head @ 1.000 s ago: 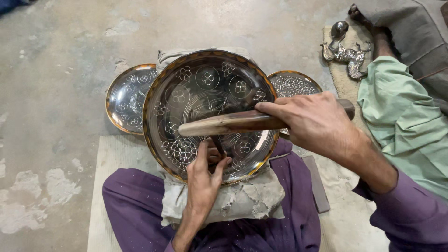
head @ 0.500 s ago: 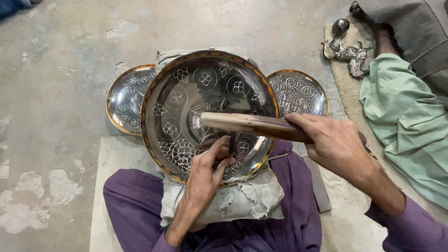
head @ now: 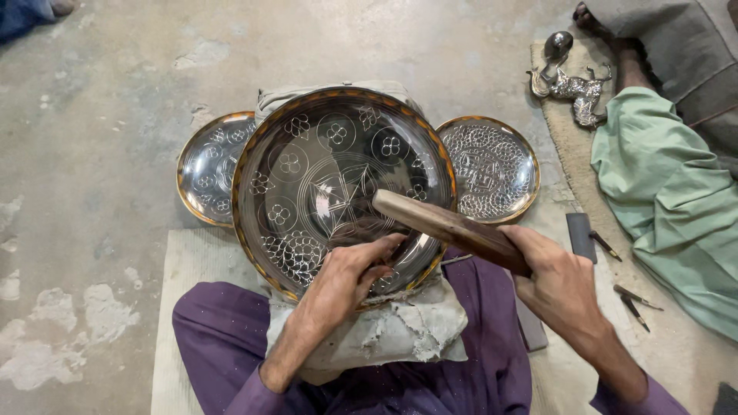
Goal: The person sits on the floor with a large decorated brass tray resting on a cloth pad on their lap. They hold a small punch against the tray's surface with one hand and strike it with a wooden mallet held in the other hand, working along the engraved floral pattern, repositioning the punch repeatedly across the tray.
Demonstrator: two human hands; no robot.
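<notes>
Engraving a large metal bowl (head: 338,184) — wooden mallet (head: 450,229) swung back toward the wearer.

The bowl rests tilted on a pale cloth pad (head: 384,330) over the person's lap, flanked by two smaller engraved plates, left (head: 204,165) and right (head: 492,165), on the concrete floor (head: 115,92). A second ago the mallet lay level across the bowl; its head now sits lower and nearer the left hand (head: 346,280), suggesting a stroke in progress. The right hand (head: 557,284) is closed round the mallet's handle. The left hand's fingers are bunched at the bowl's lower inside wall — presumably pinching a small punch, though the tool itself is hidden. A co-worker's green garment (head: 669,192) is cut off at right.
</notes>
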